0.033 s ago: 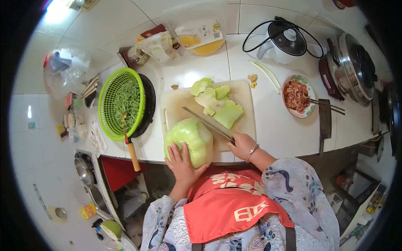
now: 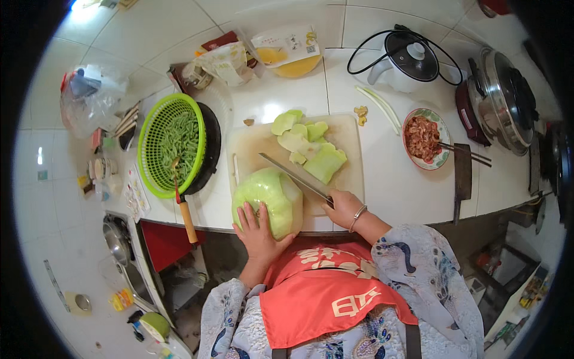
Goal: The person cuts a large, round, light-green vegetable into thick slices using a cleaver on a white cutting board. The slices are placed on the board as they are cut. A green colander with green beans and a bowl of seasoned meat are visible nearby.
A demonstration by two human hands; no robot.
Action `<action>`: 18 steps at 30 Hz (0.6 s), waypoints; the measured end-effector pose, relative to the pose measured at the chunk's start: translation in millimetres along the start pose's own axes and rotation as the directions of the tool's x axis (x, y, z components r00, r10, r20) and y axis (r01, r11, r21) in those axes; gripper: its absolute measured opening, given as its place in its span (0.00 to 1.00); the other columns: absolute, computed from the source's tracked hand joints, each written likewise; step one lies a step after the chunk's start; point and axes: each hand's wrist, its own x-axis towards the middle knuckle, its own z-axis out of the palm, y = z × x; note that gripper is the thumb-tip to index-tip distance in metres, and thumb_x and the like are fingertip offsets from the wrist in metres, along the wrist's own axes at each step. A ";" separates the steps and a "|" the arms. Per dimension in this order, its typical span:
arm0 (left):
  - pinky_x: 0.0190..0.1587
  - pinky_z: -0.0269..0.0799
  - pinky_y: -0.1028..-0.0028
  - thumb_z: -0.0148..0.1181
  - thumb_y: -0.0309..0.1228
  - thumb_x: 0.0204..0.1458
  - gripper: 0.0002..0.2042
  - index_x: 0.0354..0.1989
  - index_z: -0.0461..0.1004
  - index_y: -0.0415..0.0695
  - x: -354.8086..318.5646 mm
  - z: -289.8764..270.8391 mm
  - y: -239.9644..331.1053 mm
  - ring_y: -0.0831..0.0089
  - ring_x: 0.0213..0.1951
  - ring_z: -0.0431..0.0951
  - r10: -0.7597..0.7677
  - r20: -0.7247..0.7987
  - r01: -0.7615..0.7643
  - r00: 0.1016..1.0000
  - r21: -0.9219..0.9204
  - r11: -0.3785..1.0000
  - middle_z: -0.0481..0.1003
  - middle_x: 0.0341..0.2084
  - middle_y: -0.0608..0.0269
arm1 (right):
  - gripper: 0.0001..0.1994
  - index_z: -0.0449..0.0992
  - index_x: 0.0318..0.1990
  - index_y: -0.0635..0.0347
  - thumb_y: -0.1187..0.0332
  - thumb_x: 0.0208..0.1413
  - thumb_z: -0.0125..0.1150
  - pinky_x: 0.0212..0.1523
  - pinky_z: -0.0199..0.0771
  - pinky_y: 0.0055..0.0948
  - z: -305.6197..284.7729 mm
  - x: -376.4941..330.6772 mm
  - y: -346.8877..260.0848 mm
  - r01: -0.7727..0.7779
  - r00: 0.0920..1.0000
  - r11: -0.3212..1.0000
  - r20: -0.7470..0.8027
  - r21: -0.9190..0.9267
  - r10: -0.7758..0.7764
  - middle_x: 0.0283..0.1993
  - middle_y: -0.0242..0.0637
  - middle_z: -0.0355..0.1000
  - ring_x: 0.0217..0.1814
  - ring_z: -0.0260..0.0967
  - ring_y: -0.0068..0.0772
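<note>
Out at the far left, well away from the left hand, a clear plastic bag [image 2: 92, 107] bunches up, contents hard to make out. Closer in, a lime colander [image 2: 142, 157] of cut green beans [image 2: 179, 143] covers much of a dark pan [image 2: 211, 143], and a wooden handle [image 2: 188, 222] juts over the counter edge, left of that hand. Here's the left hand [image 2: 258, 236], fingers spread apart, laid on a big pale-green gourd [image 2: 257, 190] whose underside is hidden! Just to its right, the right hand [image 2: 347, 209] is clamped round a knife [image 2: 294, 175], handle mostly swallowed by the fist; whether the blade touches anything, I can't tell. Beyond the blade, green-skinned pieces [image 2: 327, 163] crowd the cutting board [image 2: 351, 185]. Right of the fist, farther back, a black-lidded pot [image 2: 412, 57] hides its insides; chopsticks [image 2: 448, 145] lean from a meat bowl [image 2: 442, 128] across a cleaver [image 2: 462, 179], and a bulky cooker [image 2: 505, 102] stands near the dark rim.
</note>
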 end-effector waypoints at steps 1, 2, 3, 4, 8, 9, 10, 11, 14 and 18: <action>0.57 0.42 0.36 0.70 0.56 0.27 0.54 0.65 0.53 0.47 4.7 -5.9 -4.8 0.41 0.66 0.44 0.067 -0.035 -0.067 0.997 -0.001 0.998 0.45 0.65 0.40 | 0.11 0.72 0.34 0.64 0.64 0.50 0.57 0.39 0.71 0.47 5.9 4.1 -0.4 -0.007 1.000 1.000 0.014 -0.019 0.008 0.32 0.53 0.73 0.36 0.71 0.57; 0.57 0.42 0.36 0.70 0.56 0.27 0.53 0.65 0.54 0.47 4.7 -10.1 -7.9 0.42 0.66 0.45 0.087 -0.014 -0.087 0.996 0.013 0.996 0.46 0.65 0.40 | 0.11 0.72 0.34 0.65 0.64 0.50 0.56 0.39 0.71 0.47 11.0 6.9 0.2 -0.015 1.000 0.999 0.027 -0.037 0.016 0.32 0.54 0.73 0.36 0.71 0.57; 0.57 0.43 0.36 0.70 0.56 0.27 0.53 0.65 0.54 0.47 3.4 -13.6 -10.4 0.43 0.66 0.46 0.107 0.009 -0.107 0.994 0.027 0.994 0.46 0.65 0.40 | 0.11 0.73 0.32 0.66 0.65 0.50 0.55 0.41 0.71 0.47 14.9 7.0 3.3 -0.003 0.999 1.000 0.044 -0.016 0.004 0.32 0.56 0.73 0.37 0.71 0.58; 0.57 0.43 0.37 0.70 0.56 0.27 0.52 0.64 0.55 0.47 3.0 -15.8 -14.8 0.43 0.65 0.47 0.131 0.030 -0.132 0.991 0.041 0.990 0.47 0.65 0.40 | 0.11 0.73 0.32 0.66 0.65 0.49 0.55 0.41 0.71 0.47 17.5 6.7 3.2 -0.035 0.998 0.999 0.056 -0.012 0.036 0.32 0.56 0.73 0.37 0.71 0.58; 0.58 0.42 0.37 0.66 0.59 0.31 0.50 0.65 0.53 0.54 0.7 -8.6 -41.1 0.47 0.66 0.47 0.108 -0.080 -0.119 0.991 -0.140 0.983 0.48 0.65 0.45 | 0.11 0.74 0.32 0.66 0.65 0.49 0.55 0.41 0.71 0.47 25.0 6.1 3.9 -0.108 0.991 0.994 0.082 -0.018 0.109 0.32 0.57 0.73 0.37 0.71 0.58; 0.58 0.45 0.38 0.64 0.61 0.34 0.48 0.65 0.53 0.55 -6.2 9.2 -48.1 0.48 0.65 0.49 0.012 -0.202 -0.079 0.979 -0.326 0.942 0.49 0.64 0.47 | 0.11 0.74 0.32 0.66 0.65 0.49 0.55 0.40 0.71 0.47 25.2 6.9 4.2 -0.114 0.990 0.993 0.078 -0.022 0.116 0.32 0.57 0.73 0.36 0.71 0.59; 0.58 0.47 0.40 0.63 0.62 0.36 0.46 0.65 0.53 0.56 -13.2 24.4 -55.4 0.50 0.64 0.52 -0.107 -0.298 -0.060 0.948 -0.500 0.864 0.51 0.64 0.49 | 0.11 0.74 0.32 0.66 0.65 0.49 0.55 0.40 0.71 0.47 25.8 8.2 2.7 -0.122 0.990 0.992 0.073 -0.021 0.123 0.32 0.56 0.73 0.36 0.71 0.59; 0.57 0.51 0.42 0.60 0.63 0.39 0.44 0.64 0.53 0.56 -20.7 38.1 -61.1 0.52 0.63 0.54 -0.362 -0.053 0.176 0.931 -0.803 0.569 0.53 0.63 0.51 | 0.11 0.74 0.32 0.66 0.65 0.49 0.56 0.40 0.71 0.47 26.9 7.5 1.9 -0.133 0.989 0.991 0.067 -0.019 0.134 0.32 0.56 0.73 0.36 0.71 0.58; 0.53 0.59 0.48 0.50 0.65 0.47 0.38 0.62 0.54 0.56 -31.0 57.5 -65.4 0.57 0.59 0.59 -0.421 0.617 0.486 0.665 -0.785 -0.384 0.57 0.60 0.57 | 0.12 0.73 0.29 0.66 0.63 0.49 0.58 0.38 0.70 0.46 28.7 7.9 3.7 -0.104 0.993 0.994 0.051 -0.017 0.105 0.29 0.55 0.72 0.34 0.71 0.58; 0.48 0.62 0.52 0.46 0.65 0.49 0.35 0.60 0.55 0.56 -30.9 72.7 -81.2 0.61 0.56 0.61 -0.310 0.677 0.453 0.667 -0.699 -0.553 0.58 0.59 0.62 | 0.13 0.74 0.29 0.68 0.62 0.49 0.57 0.41 0.72 0.46 23.5 9.2 4.3 -0.063 0.993 0.997 0.097 -0.048 0.068 0.32 0.57 0.73 0.36 0.72 0.57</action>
